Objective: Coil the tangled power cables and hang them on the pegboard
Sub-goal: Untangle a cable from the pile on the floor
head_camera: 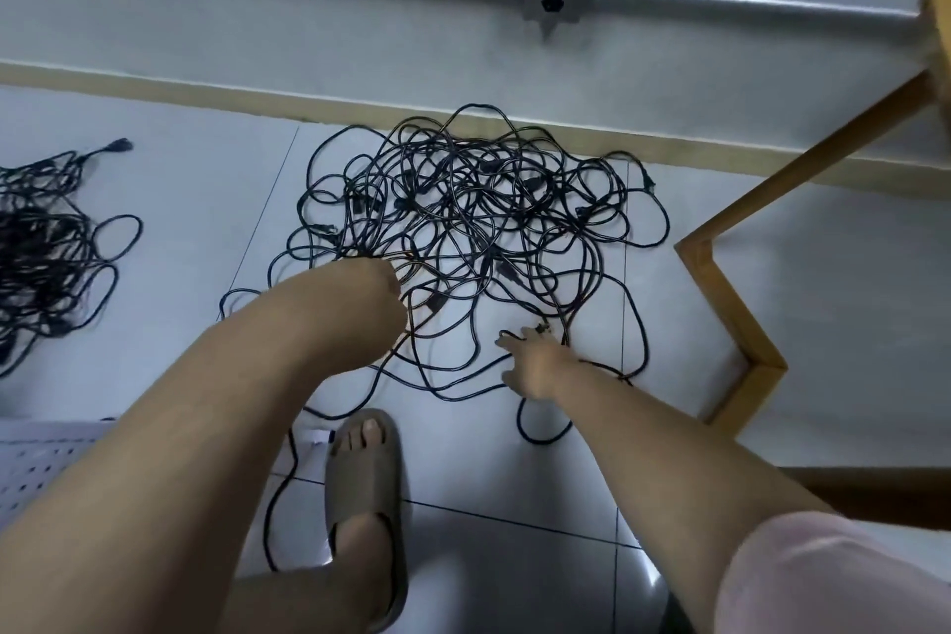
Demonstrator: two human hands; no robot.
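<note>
Left hand (383, 291) was fisted round some strands at the near-left edge of the tangle (478, 211), with the rest sprawling off toward the wall. Right hand (530, 366) was at the near edge, fingers reaching onto a plug end (541, 326) just ahead. Couldn't tell if it'd pinched it yet.

Head view, sole, wide-angle: faces forward and steeply down onto floor (180, 180), cables (463, 211) centred, far wall (257, 26) along top; close range.

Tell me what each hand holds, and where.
The left hand grips strands at the near edge of the tangled cables. The right hand seems to pinch one cable by its plug end.
</note>
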